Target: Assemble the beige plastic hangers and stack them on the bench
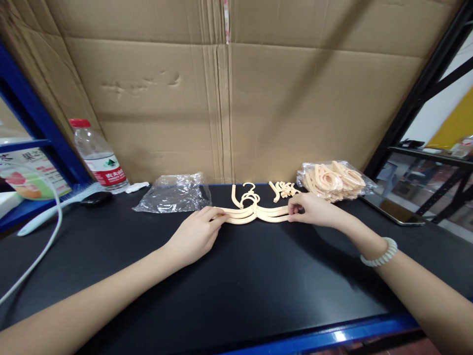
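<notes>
A small stack of peach plastic hangers (254, 213) lies flat on the black tabletop (236, 276), hooks pointing away from me. My left hand (197, 231) pinches the stack's left end with its fingers closed. At the right end, my right hand (314, 209) grips the stack the same way; a white bead bracelet sits on that wrist. Loose peach hook pieces (283, 190) lie just behind the stack.
A clear bag of more peach hangers (334, 180) sits at the back right, an empty clear bag (173, 193) at the back left. A water bottle (99, 157), a white brush (59, 207), a white cable and a tablet (397, 209) line the sides. Cardboard forms the back wall.
</notes>
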A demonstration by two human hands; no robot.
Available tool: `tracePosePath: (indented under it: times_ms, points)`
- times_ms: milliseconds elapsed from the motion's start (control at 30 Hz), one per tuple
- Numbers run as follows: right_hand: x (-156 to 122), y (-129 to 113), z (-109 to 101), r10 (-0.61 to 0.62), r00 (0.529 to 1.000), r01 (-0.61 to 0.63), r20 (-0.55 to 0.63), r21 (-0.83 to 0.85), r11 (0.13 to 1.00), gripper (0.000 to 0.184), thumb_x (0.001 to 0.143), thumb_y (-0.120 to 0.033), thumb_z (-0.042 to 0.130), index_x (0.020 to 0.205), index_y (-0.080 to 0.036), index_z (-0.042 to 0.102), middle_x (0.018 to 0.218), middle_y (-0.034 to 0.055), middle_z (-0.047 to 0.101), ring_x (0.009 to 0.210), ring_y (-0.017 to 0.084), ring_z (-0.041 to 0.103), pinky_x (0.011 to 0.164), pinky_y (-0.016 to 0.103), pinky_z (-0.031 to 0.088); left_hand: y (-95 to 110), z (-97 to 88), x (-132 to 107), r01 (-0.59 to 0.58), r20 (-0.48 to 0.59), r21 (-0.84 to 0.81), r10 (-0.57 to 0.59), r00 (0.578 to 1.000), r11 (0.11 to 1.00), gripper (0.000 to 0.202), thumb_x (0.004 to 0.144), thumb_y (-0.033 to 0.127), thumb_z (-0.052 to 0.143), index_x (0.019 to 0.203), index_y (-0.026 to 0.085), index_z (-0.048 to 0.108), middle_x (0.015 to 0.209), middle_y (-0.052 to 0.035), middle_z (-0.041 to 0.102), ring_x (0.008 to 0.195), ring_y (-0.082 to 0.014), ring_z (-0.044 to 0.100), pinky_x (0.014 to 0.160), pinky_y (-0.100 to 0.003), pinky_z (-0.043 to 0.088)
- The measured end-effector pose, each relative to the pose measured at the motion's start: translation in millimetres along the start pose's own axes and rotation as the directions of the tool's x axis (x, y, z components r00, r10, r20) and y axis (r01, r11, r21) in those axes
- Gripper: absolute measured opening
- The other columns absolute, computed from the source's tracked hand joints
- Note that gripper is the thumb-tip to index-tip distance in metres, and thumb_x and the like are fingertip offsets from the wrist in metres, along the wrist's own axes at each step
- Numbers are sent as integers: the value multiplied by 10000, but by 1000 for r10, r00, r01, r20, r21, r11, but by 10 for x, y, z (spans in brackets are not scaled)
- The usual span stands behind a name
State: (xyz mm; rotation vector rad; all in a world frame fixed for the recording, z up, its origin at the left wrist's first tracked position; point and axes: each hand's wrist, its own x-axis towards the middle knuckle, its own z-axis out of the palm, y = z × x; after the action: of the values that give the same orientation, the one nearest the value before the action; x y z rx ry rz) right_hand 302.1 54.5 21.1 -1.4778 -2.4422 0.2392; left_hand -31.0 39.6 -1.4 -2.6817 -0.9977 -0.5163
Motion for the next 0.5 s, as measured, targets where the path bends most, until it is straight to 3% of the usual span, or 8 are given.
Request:
tracePosePath:
  times_ms: [333, 433, 500]
  points:
    - [-14, -32, -22, -6, 1000, 7, -23, 41, 999, 101, 761, -258, 661, 731, -167, 632, 693, 19, 629, 625, 154, 571, 553, 255, 410, -25, 50, -35, 25, -27, -45, -26, 999, 999, 355, 893, 117, 394, 1214, 155, 539, 1191, -114, 563, 1085, -250, 524, 903, -423, 487]
    - [-11, -107, -110, -28, 987, 41, -161, 81, 996, 127, 814, -287, 614, 762, -172, 634, 679, 18, 618, 617, 152, 569, 560, 263, 428, 45, -27, -2, 17, -92, -77, -24, 996, 997, 382, 876, 131, 442, 1253, 164, 498, 1215, -109, 557, 1086, -250, 528, 898, -428, 487]
    - [-96, -253, -220, -48, 929, 80, -368, 71, 994, 139, 845, -293, 581, 787, -178, 635, 679, 19, 616, 612, 154, 568, 566, 273, 443, 174, -172, 14, -33, -190, -128, 8, 982, 991, 369, 884, 146, 459, 1249, 186, 497, 1176, -90, 587, 1053, -229, 552, 891, -412, 490]
